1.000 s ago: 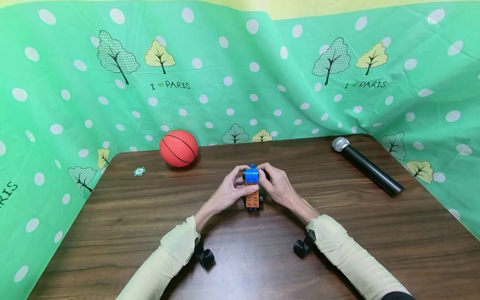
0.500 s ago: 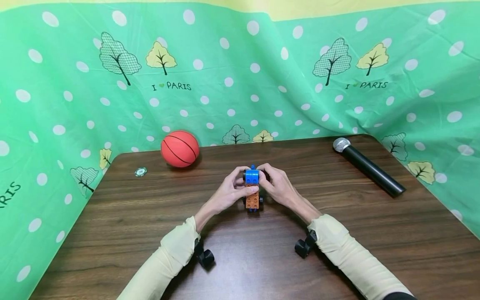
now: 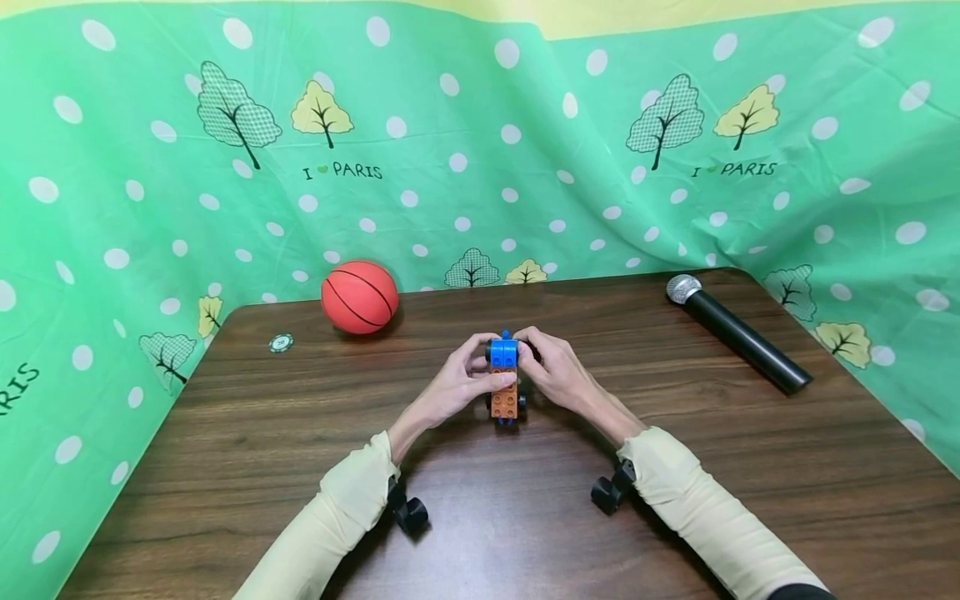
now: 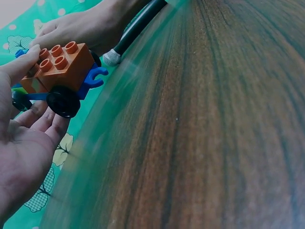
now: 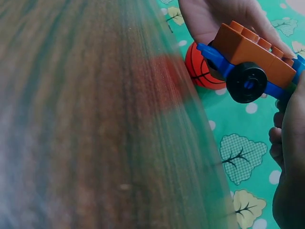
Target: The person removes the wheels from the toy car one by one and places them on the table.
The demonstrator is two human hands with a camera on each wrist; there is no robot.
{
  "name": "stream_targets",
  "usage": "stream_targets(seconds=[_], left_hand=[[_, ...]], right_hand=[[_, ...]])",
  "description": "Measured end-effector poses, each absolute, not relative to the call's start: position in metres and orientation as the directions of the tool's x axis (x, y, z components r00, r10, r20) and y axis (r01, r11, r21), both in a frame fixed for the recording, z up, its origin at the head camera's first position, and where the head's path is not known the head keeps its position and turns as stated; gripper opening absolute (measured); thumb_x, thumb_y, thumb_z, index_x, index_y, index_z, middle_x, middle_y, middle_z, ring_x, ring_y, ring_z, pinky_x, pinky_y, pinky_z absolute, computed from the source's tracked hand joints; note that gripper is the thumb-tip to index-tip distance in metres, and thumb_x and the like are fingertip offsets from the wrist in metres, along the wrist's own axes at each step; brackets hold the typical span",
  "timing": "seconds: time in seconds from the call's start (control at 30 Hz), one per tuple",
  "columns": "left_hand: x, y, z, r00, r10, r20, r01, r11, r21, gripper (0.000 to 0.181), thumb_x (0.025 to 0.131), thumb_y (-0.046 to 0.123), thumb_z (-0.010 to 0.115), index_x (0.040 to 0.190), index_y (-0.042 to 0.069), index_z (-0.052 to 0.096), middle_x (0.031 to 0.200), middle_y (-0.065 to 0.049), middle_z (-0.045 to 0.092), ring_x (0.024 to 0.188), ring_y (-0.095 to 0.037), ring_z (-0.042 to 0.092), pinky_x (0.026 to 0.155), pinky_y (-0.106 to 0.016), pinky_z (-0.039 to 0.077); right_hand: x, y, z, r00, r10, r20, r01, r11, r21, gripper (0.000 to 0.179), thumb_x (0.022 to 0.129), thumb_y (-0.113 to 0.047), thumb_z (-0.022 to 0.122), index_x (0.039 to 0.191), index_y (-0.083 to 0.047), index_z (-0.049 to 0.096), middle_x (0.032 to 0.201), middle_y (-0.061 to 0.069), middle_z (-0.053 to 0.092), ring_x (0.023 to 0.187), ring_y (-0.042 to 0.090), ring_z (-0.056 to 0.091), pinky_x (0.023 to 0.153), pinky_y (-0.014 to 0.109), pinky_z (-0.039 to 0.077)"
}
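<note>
A toy block car (image 3: 505, 405) is held between both hands over the middle of the table. It has studded orange bricks (image 4: 66, 64), a blue base with a hook at one end, and black wheels (image 5: 246, 82). At its far end sits a blue brick (image 3: 503, 352). My left hand (image 3: 452, 382) grips the car from the left, thumb across the orange bricks and fingers beneath. From the right, my right hand (image 3: 561, 372) holds the blue end with curled fingers, which hide the far wheel area.
On the brown wooden table (image 3: 315, 433), a red basketball (image 3: 359, 297) stands at the back left beside a poker chip (image 3: 281, 343). A black microphone (image 3: 738, 333) lies at the back right. Behind the table hangs a green dotted cloth (image 3: 480, 125).
</note>
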State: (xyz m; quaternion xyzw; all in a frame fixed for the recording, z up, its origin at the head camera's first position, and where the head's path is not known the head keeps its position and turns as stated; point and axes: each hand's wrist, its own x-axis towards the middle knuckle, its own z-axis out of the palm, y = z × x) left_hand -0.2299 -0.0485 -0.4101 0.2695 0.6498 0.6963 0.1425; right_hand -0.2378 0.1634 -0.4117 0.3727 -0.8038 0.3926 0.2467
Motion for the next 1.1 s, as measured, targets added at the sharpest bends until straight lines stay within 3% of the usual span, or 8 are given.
stream_targets(seconds=[0.37,0.53,0.8,1.1], left_hand=[[-0.23,-0.05,-0.409,-0.821,0.541,0.184,0.146,-0.112,0.983,0.05,0.096,-0.001,0.068,0.14,0.002,0.045,0.106,-0.019,0.073,0.093,-0.02,0.071,0.087,-0.034,0.056],[-0.231,-0.053,-0.41,-0.845,0.502,0.184,0.154,-0.102,0.983,0.051,0.096,0.002,0.07,0.141,0.005,0.045,0.111,-0.021,0.071,0.099,-0.023,0.071,0.089,-0.037,0.056],[-0.23,-0.057,-0.412,-0.864,0.473,0.169,0.133,-0.11,0.985,0.053,0.096,0.001,0.069,0.142,0.005,0.044,0.117,-0.028,0.068,0.102,-0.024,0.07,0.092,-0.039,0.056],[-0.23,-0.06,-0.414,-0.87,0.465,0.164,0.134,-0.097,0.986,0.052,0.097,0.003,0.07,0.142,0.006,0.044,0.115,-0.024,0.07,0.101,-0.024,0.071,0.092,-0.039,0.055]], right_hand=[[-0.234,0.166,-0.41,-0.721,-0.343,0.602,-0.691,0.416,-0.591,0.016,0.104,0.0,0.048,0.108,-0.002,0.064,0.082,0.004,0.058,0.072,0.018,0.051,0.066,0.036,0.043],[-0.236,0.171,-0.411,-0.727,-0.311,0.612,-0.682,0.431,-0.591,0.014,0.104,-0.002,0.053,0.113,-0.003,0.064,0.093,0.01,0.064,0.077,0.02,0.054,0.068,0.035,0.045],[-0.244,0.183,-0.416,-0.723,-0.272,0.635,-0.675,0.474,-0.565,0.024,0.096,-0.004,0.07,0.118,0.0,0.062,0.089,0.005,0.06,0.077,0.017,0.056,0.069,0.027,0.049],[-0.252,0.199,-0.423,-0.769,-0.224,0.599,-0.599,0.579,-0.553,0.027,0.091,-0.009,0.079,0.112,-0.002,0.063,0.093,0.01,0.064,0.081,0.02,0.062,0.073,0.037,0.054]])
